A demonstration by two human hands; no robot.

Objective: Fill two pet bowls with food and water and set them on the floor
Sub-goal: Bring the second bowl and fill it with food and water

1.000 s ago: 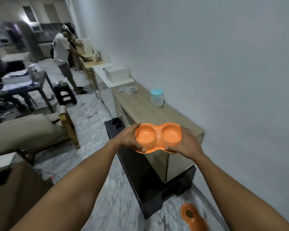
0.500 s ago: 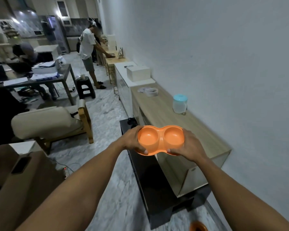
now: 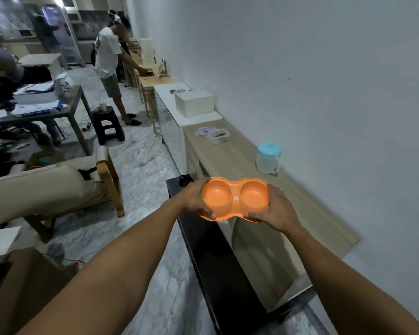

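- We're holding the orange double bowl (image 3: 235,198) up over the front edge of the wooden counter (image 3: 240,160), left hand (image 3: 194,199) and right hand (image 3: 276,209) each curled round one end.
- The blue-lidded jug (image 3: 268,157) sits by its wall edge, and the clear tub (image 3: 218,136) is near its far end.
- There's a marble floor (image 3: 140,165) below.

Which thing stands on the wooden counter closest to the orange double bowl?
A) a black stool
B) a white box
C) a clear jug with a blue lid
C: the clear jug with a blue lid stands on the wooden counter just beyond the orange double bowl.
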